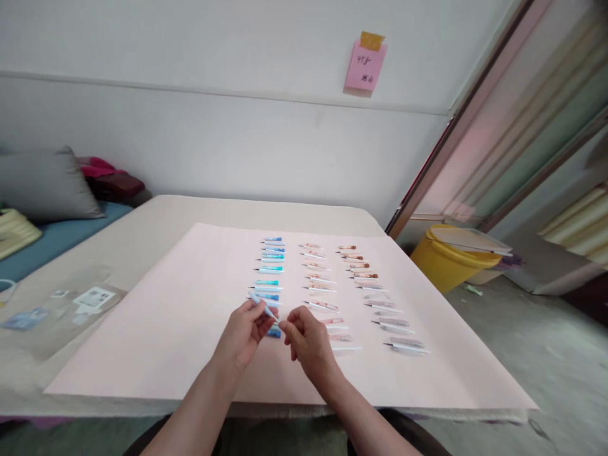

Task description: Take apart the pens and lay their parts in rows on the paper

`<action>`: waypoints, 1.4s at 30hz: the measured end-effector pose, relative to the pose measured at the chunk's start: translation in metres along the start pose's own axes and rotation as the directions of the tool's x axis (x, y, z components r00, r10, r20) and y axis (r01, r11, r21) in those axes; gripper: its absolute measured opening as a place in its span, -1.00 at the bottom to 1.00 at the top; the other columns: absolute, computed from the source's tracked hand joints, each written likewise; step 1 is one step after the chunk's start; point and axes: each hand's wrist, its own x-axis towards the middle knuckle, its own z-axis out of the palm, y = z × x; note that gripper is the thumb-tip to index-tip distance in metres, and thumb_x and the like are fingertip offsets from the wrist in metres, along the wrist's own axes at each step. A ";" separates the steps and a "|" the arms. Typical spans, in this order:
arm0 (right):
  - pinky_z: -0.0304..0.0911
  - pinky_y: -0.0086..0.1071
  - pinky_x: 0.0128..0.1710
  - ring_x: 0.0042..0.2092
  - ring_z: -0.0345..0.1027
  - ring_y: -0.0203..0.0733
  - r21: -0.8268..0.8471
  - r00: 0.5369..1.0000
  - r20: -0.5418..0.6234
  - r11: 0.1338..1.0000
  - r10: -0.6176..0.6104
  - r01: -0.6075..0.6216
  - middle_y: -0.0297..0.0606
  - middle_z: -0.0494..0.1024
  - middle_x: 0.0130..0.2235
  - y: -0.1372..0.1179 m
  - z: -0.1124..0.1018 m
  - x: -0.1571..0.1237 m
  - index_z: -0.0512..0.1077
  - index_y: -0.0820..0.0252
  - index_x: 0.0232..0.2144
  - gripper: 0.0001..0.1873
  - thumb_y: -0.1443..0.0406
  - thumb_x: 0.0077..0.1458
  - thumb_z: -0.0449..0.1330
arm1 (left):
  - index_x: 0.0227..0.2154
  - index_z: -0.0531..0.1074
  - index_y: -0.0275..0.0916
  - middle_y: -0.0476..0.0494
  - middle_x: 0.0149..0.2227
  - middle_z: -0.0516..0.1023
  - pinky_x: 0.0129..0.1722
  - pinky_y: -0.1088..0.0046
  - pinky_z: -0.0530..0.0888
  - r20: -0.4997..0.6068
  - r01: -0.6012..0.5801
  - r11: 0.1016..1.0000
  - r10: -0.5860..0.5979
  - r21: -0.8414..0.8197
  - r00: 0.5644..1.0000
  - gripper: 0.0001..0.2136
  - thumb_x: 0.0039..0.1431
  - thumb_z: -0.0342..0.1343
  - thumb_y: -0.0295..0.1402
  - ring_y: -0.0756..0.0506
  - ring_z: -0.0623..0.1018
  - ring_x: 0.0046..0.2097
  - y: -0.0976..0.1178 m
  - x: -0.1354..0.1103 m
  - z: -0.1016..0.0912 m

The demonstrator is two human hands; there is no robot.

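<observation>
My left hand (247, 329) is closed around a light blue pen barrel (262, 304), which slants down toward the right. At its lower end a thin whitish stick, which looks like a pen refill (276, 322), is pinched between the thumb and fingers of my right hand (306, 335). Both hands are above the near end of a column of blue and teal pen barrels (270, 269), with white dark-tipped refills lying beside them. Part of this column is hidden by my left hand. To the right lie a column of pink-patterned barrels (316, 266) and refills.
Farther right, brown-ended barrels (363, 266) and greyish clear barrels (394, 322) lie with refills. A pale pink sheet (156, 329) covers the table. Plastic bags (61, 310) lie at left, near a grey cushion (47, 183). A yellow bin (437, 256) stands beyond the right edge.
</observation>
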 end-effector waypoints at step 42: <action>0.21 -0.36 -0.39 -0.29 0.35 -0.14 -0.846 0.917 0.375 0.355 -0.134 0.398 -0.16 0.42 -0.24 0.040 0.034 0.002 0.35 0.19 -0.28 -0.76 0.48 0.09 -0.06 | -0.44 0.37 -0.32 -0.15 -0.41 0.51 -0.43 0.57 0.49 -0.275 0.067 0.994 -0.039 0.091 0.961 -0.98 0.05 0.11 -0.49 0.06 0.50 -0.45 -0.007 -0.007 -0.064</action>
